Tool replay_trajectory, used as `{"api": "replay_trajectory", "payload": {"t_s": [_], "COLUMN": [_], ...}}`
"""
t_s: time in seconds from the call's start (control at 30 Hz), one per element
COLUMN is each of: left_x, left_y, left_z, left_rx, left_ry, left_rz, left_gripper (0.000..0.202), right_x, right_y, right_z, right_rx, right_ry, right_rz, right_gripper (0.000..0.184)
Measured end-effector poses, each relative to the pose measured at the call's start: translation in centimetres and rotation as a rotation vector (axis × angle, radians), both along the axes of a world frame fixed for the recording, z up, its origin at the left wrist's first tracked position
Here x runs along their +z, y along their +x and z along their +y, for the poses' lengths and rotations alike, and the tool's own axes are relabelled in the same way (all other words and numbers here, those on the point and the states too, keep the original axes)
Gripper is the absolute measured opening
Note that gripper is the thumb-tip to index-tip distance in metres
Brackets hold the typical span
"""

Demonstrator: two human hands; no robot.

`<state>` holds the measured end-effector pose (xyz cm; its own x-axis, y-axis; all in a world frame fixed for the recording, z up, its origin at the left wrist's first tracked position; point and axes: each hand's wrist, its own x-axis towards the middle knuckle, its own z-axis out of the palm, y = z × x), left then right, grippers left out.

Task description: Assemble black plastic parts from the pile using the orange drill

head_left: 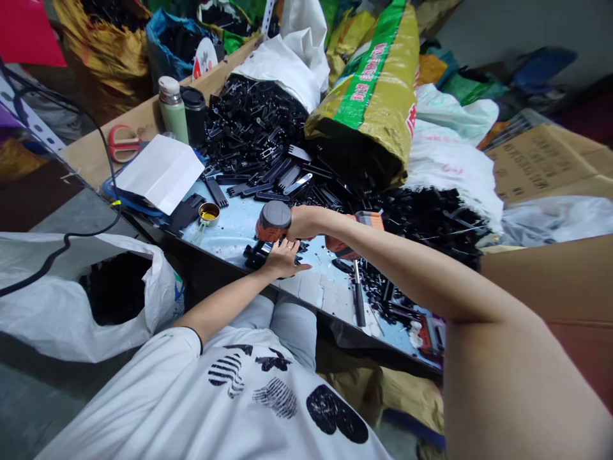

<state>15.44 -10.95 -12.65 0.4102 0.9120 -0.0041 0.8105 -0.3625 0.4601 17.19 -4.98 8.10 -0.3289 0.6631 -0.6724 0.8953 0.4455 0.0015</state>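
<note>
Above the bench (227, 237), orange drill (273, 222) pointing down, axis vertical, in right hand (303, 222)

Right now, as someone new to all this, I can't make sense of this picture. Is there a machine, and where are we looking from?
There's no robot here, just a person working bare-handed. One camera, worn on the head, looks forward and down, so the person's own white shirt fills the bottom.

The right hand grips an orange and black power tool. The left hand is just below the tool's head, by some black parts; whether it grips one is hard to tell.

On the pale blue table lie a big heap of black parts and a small metal cup of something yellowish. Towards the far left are red-handled scissors and a green bottle. A large yellow and green bag stands behind.
</note>
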Motion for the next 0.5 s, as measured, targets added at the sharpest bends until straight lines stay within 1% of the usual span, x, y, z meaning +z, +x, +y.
{"api": "replay_trajectory", "payload": {"t_s": [0.1,0.2,0.27,0.33,0.43,0.5], "left_x": [0.2,0.1,-0.1,-0.3,-0.6,-0.5], "left_y": [-0.1,-0.2,-0.2,-0.1,0.0,0.1], "left_z": [-0.1,-0.1,-0.1,-0.2,-0.4,-0.4], "left_rx": [-0.005,-0.005,0.005,0.019,0.017,0.0], "left_ry": [0.013,-0.002,-0.023,-0.042,-0.068,-0.086], "left_rz": [-0.005,-0.026,-0.031,-0.029,-0.031,-0.031], "left_gripper": [0.089,0.088,0.086,0.085,0.084,0.083], "right_x": [-0.2,0.5,1.0,1.0,0.2,-0.3], "right_y": [-0.1,-0.1,-0.3,-0.7,-1.5,-1.7], "right_z": [-0.6,-1.7,-2.4,-2.8,-3.2,-3.4], "right_rx": [0.079,0.128,0.142,0.152,0.142,0.141], "right_ry": [0.085,0.16,0.148,0.11,0.062,0.048], "right_rz": [-0.08,-0.099,-0.098,-0.085,-0.081,-0.086], "right_gripper": [0.03,0.035,0.036,0.035,0.032,0.03]}}
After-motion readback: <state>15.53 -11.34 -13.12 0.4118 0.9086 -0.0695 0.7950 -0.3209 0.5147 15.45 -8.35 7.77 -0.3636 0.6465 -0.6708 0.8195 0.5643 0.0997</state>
